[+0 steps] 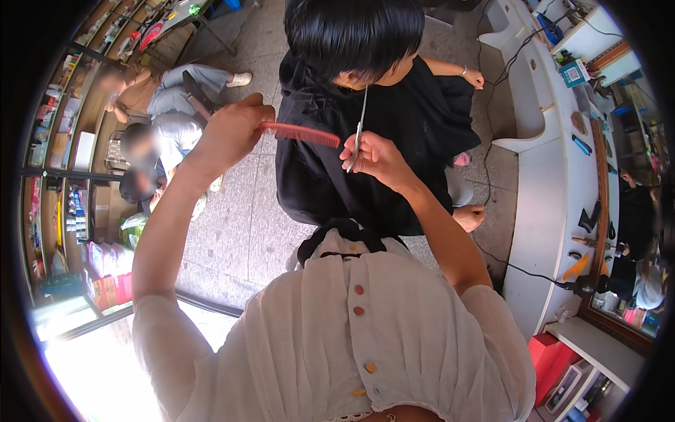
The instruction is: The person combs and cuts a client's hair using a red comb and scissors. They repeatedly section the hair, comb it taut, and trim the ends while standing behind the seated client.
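My left hand (234, 129) grips one end of a red fine-toothed comb (303, 133), its teeth pointing down and its free end towards my other hand. In my right hand (377, 158) is a pair of metal hair scissors (360, 124). Their blades look together and point up past the ear and jaw of a seated person. That person has short black hair (353, 37) and wears a black cutting cape (327, 174). Both hands are over the cape, the left one at its outer side. The comb's tip is just short of my right fingers.
A white counter (543, 174) with tools and a wood-framed mirror (633, 211) runs along the right. A black cord (488, 174) hangs before it. People (174, 126) sit at the left by stocked shelves (63, 132). Grey tiled floor (227, 237) lies between.
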Available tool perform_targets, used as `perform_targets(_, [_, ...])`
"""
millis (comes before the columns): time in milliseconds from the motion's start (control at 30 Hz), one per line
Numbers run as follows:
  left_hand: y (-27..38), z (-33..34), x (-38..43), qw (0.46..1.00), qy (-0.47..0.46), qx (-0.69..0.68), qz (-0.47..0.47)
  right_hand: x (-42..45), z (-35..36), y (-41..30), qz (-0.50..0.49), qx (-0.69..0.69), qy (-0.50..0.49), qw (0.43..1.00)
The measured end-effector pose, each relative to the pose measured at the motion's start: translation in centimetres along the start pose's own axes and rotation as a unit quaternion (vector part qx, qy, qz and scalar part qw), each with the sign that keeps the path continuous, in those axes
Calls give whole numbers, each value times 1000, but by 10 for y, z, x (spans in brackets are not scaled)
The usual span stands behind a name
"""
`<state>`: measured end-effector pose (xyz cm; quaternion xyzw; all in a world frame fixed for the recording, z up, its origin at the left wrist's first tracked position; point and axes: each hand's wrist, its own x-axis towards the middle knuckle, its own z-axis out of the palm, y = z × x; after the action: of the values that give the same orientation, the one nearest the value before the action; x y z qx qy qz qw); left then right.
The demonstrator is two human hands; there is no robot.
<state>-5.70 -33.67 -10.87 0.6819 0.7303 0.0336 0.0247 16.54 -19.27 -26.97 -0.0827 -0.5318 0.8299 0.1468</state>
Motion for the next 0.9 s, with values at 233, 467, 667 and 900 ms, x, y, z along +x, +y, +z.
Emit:
perform_targets(233, [-8,22,3,968,69,-218,-101,7,-3,3,-15,0,-2,1000])
perform_targets(467, [26,61,34,875,124,-439,-163,8,-10,13,-15,-15,-15,1000])
perform_targets(667, [48,75,64,819,207,-511,-161,4,3,2,0,-3,-7,1000])
perform_targets(900, [56,85,82,775,284,-543,-156,9,7,-6,-26,4,4,1000])
